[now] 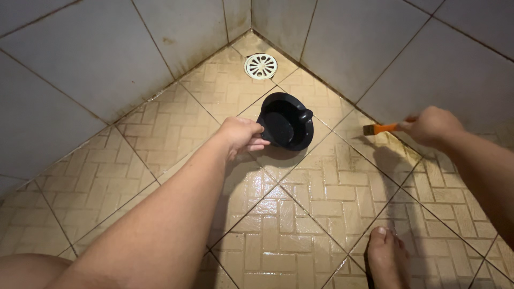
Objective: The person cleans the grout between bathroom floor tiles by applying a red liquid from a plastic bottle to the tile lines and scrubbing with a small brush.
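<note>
- Head view: we are looking down into a tiled corner where two grey walls [80,64] are meeting a tan floor [289,214].
- We are gripping the near rim of a black bowl [286,122] with the left hand [242,136]; the fingers are closing narrow on the rim, thumb on top.
- The black bowl is sitting tilted on the floor, its opening facing toward us, near the middle of the corner and just in front of the round white drain cover [261,66].
- We are holding an orange-handled brush [381,128] in the right hand [432,126]; the fingers are wrapping fully round the handle, so only its front part is showing.
- The brush's dark bristle end is pointing left and lying at the joint where the right wall is meeting the floor; we cannot tell whether it is touching the tile.
- Dark staining is running along the grout [391,150] below the brush and along the left wall's base.
- The two hands are working well apart, with the bowl between them, nearer the left one.
- Our bare foot [386,259] is resting on the floor at the lower right.
</note>
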